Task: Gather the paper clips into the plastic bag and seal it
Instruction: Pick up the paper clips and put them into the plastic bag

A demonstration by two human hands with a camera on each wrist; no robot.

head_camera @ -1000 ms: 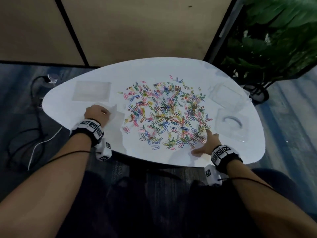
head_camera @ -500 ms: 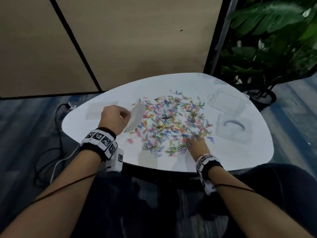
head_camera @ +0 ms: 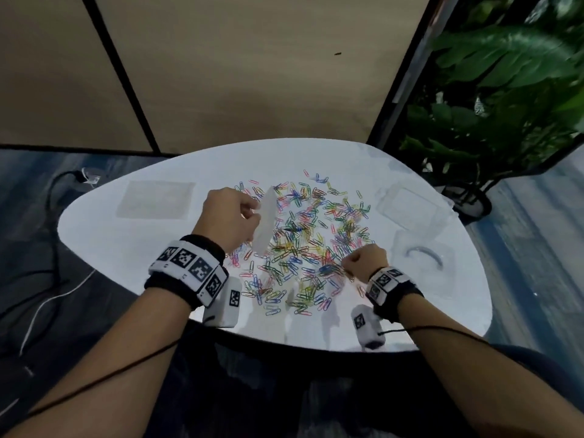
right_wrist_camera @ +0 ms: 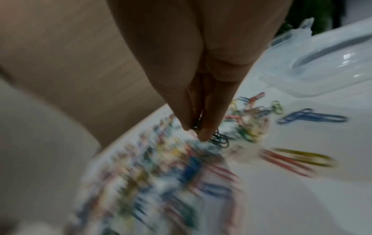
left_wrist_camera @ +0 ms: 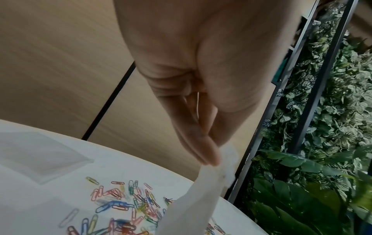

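Nearest the table [head_camera: 474,305] edge, right hand [head_camera: 366,262] pinches a few paper clips [head_camera: 303,235] out of the scatter; small grip, some could drop. Further in, left hand [head_camera: 229,221] pinches plastic bag [head_camera: 267,226] by its top, hanging above the clips. Mouth looks flat, so clips may miss. Beyond, a clear container [head_camera: 423,257] sits unused.

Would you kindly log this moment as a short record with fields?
left hand: pinches the plastic bag, raised above the table
right hand: fingertips pinch a few paper clips at the near right of the pile
paper clips on table: most scattered loose
bag contents: cannot tell
nearby: clear plastic box, right
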